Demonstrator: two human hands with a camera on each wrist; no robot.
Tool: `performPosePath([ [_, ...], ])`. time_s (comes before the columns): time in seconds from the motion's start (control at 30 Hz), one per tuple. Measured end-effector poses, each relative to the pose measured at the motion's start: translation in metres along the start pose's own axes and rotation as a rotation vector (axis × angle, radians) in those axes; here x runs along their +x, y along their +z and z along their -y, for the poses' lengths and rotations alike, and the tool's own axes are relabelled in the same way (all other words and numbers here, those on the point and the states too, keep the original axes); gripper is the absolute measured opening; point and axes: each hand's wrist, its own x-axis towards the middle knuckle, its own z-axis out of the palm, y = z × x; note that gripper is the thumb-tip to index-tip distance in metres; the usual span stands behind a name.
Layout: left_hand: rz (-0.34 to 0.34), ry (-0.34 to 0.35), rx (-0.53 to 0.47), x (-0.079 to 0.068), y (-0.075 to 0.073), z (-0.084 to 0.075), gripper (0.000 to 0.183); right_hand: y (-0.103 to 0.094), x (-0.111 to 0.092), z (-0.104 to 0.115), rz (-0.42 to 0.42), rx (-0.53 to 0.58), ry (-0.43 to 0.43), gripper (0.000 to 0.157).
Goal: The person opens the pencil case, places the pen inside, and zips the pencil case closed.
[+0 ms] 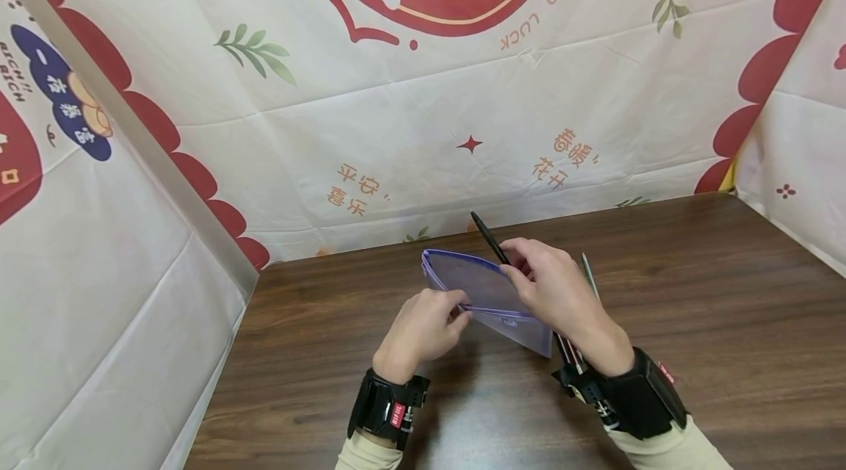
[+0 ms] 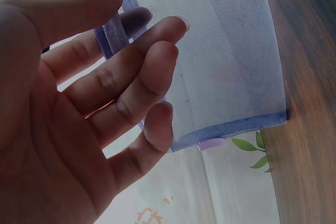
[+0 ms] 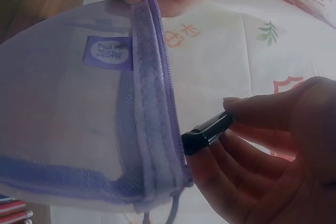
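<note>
A purple mesh zip pouch (image 1: 518, 332) is held up above the table, its zippered mouth spread apart. My left hand (image 1: 423, 327) pinches the zipper edge between thumb and index finger; in the left wrist view the other fingers lie loosely bent beside the mesh (image 2: 226, 56). A black pen (image 1: 487, 236) is pinched in my right hand (image 1: 562, 290) at the mouth's right side, tilted, with one end pointing up and away. The right wrist view shows the pen's clip end (image 3: 207, 134) overlapping the zipper edge, near a purple label (image 3: 108, 53) on the pouch.
On the brown wooden table (image 1: 694, 294), a slim greenish stick (image 1: 590, 275) and several pencils (image 3: 13, 211) lie under and beside my right hand. A printed white cloth (image 1: 410, 110) stands behind the table, with more cloth along both sides.
</note>
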Motion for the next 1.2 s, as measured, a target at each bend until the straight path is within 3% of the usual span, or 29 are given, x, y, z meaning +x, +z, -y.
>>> performPosePath([
  [1.2,-0.014,0.015,0.01,-0.005,0.003,0.001,0.012,0.012,-0.008,0.004,0.102,-0.116,0.055,0.02],
])
